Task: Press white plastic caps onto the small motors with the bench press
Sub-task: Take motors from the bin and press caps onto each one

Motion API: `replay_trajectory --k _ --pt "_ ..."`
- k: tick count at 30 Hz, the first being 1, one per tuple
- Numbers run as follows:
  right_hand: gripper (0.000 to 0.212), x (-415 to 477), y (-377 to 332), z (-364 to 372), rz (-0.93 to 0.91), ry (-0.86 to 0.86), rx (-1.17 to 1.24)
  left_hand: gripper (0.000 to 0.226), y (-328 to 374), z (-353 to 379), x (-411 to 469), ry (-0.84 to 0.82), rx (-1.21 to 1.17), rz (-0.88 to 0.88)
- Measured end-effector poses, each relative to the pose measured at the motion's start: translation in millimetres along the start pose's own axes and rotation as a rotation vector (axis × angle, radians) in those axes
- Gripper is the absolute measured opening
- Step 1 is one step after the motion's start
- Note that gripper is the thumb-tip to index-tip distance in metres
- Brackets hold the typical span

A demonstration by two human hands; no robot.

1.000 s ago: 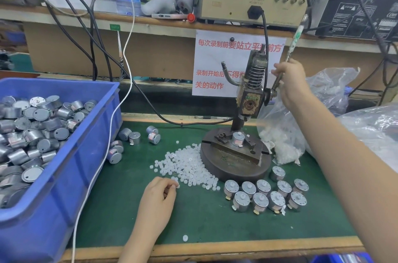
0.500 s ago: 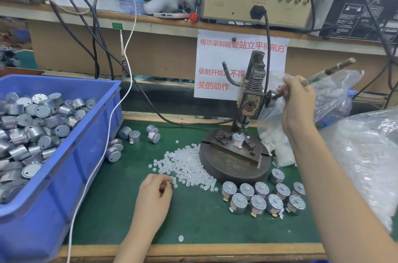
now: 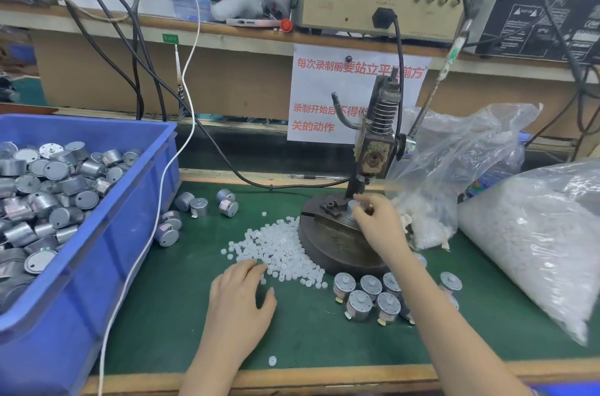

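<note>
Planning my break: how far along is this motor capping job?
The grouped motors before the bench press look capped. In hand: right hand grips the seated motor, left hand touches the cap pile. Left: a blue bin full of motors.

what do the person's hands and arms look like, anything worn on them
The left hand and right hand are bare: no gloves, rings or watch show, and the fingers have short, unpainted nails. Both forearms are uncovered to the frame edge, with no sleeve in view.
</note>
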State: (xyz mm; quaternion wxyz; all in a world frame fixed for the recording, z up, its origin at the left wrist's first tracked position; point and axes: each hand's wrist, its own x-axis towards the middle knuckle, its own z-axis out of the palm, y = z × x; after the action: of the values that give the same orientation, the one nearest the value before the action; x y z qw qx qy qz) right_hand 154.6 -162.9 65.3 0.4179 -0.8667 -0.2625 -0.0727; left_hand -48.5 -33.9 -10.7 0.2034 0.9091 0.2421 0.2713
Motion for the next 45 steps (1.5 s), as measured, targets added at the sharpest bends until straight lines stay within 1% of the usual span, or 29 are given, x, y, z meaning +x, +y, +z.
replay_trajectory --k 3,6,9,11,14,17,21,25,30,34,39,41,43,45 --pt "0.035 -2.2 -0.7 10.3 -0.087 -0.027 -0.149 0.04 -4.9 1.6 1.5 -0.017 -0.005 -0.005" --pt "0.035 -8.0 2.3 11.4 -0.138 0.006 -0.246 0.037 -4.6 0.7 2.9 -0.006 -0.039 -0.039" --pt "0.036 -18.7 7.0 8.3 -0.184 0.025 -0.328 0.036 -4.8 0.8 1.6 -0.013 -0.007 -0.018" --pt "0.036 -27.3 9.6 2.7 -0.223 0.014 -0.336 0.036 -4.2 0.5 0.6 -0.033 0.009 0.014" --pt "0.033 -41.7 12.7 -13.4 -0.234 -0.001 -0.242 0.033 -4.1 -0.4 0.1 -0.043 0.01 0.04" --pt "0.028 -55.2 22.5 -35.4 -0.188 0.112 -0.154 0.03 -3.7 -1.7 1.3 -0.046 0.014 0.036" --pt "0.027 -71.2 45.3 -59.0 -0.047 0.243 -0.112 0.026 -1.9 -3.1 1.9 -0.055 0.009 0.051" --pt "0.029 -84.9 68.2 -72.0 0.079 0.334 -0.174 0.025 -1.2 -4.6 1.4 -0.06 -0.001 0.057" --pt "0.026 -102.2 82.8 -72.7 0.175 0.42 -0.289 0.023 -2.0 -5.0 1.4 -0.055 -0.018 0.056" --pt "0.026 -111.7 87.7 -70.5 0.242 0.415 -0.31 0.02 -0.9 -5.0 1.3 -0.047 -0.034 0.056" --pt "0.026 -116.3 96.9 -67.9 0.277 0.282 -0.344 0.019 -2.8 -4.4 0.5 -0.037 -0.051 0.058" --pt "0.022 -117.1 98.6 -68.4 0.258 0.241 -0.305 0.019 -3.4 -3.8 0.3 -0.034 -0.06 0.054" --pt "0.031 -116.7 95.9 -70.5 0.257 0.209 -0.225 0.019 -3.1 -4.0 0.4 -0.03 -0.069 0.051" --pt "0.033 -116.0 88.0 -71.4 0.24 0.23 -0.181 0.02 -2.9 -4.0 0.6 -0.034 -0.065 0.053"
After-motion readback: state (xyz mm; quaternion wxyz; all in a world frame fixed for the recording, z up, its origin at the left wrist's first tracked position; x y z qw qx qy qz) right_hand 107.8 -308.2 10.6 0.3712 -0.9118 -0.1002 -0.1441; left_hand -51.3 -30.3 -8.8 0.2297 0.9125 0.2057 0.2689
